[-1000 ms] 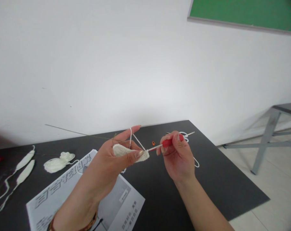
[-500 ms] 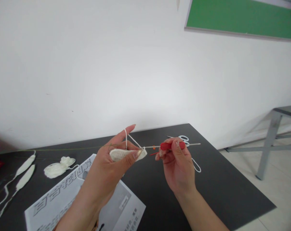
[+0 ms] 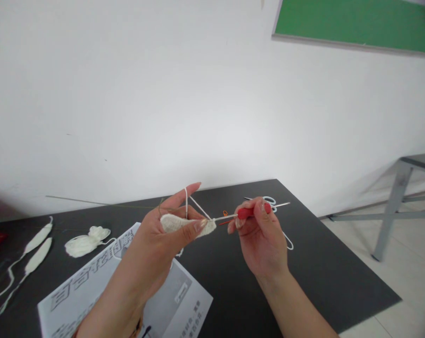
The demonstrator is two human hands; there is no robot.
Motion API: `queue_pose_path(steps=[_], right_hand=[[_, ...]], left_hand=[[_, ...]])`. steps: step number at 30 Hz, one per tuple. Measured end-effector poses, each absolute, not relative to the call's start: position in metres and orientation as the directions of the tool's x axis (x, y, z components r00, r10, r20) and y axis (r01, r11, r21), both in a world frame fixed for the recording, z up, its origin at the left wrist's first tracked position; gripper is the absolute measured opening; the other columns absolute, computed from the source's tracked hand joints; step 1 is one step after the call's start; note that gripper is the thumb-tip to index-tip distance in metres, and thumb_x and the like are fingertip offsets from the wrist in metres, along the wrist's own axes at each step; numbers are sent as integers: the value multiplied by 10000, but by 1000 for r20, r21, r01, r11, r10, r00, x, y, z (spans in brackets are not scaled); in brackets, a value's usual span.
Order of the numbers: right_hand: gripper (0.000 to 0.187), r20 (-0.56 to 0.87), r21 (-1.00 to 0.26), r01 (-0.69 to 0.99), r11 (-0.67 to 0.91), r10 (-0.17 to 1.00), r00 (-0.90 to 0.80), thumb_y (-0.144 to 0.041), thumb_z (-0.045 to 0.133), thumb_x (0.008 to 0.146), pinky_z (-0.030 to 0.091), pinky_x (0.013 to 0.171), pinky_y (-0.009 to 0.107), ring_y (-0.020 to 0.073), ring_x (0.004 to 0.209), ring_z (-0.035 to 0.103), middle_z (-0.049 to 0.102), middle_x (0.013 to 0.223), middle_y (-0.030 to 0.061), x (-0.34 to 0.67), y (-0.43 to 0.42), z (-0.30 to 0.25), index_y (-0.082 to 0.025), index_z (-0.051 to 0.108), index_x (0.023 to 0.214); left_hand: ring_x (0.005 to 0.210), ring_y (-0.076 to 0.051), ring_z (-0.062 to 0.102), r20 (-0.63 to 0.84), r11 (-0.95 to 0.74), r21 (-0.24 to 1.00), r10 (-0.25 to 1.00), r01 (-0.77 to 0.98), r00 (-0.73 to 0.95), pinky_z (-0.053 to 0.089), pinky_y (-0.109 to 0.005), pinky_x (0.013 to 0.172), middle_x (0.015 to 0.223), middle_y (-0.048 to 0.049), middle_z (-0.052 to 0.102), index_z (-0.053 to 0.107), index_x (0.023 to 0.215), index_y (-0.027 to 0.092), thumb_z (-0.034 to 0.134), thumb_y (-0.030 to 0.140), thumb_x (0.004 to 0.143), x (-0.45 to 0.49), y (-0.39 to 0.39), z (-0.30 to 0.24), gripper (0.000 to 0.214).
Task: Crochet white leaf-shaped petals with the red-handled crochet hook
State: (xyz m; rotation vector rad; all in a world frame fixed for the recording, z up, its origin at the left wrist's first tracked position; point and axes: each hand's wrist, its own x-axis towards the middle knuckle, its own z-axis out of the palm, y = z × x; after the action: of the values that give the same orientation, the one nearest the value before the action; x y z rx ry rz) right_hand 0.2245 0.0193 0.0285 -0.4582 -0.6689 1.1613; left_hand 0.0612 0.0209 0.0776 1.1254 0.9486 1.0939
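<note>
My left hand pinches a white crocheted piece between thumb and fingers. White yarn loops over its raised index finger and runs down to the edge of the piece. A thin greenish wire sticks out leftward from the piece behind the hand. My right hand is closed around the red handle of a crochet hook. The hook's metal shaft reaches left, and its tip meets the right end of the piece, where the yarn joins.
Light-handled scissors and an orange stitch marker lie behind my right hand on the black table. A printed sheet is under my left arm. A white yarn bundle and two white crocheted petals lie to the left.
The hook has tilted, its handle end a little higher, with my right hand shifted slightly. The wire's left end has swung upward. My left hand keeps its pinch.
</note>
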Motion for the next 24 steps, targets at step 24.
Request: queue_pose_path(steps=[24], right_hand=[[196,-109,-442,-892,-92,993,-49,-327,677,799,514,473,164,70,476,535,568,522,-43,216,25,23,-157,639,710]], left_hand=[[590,-77,480,-99,157,955,969,-251,228,355,-193,575,649,34,575,548,1274,250,763,215,693,65,18,80,620]])
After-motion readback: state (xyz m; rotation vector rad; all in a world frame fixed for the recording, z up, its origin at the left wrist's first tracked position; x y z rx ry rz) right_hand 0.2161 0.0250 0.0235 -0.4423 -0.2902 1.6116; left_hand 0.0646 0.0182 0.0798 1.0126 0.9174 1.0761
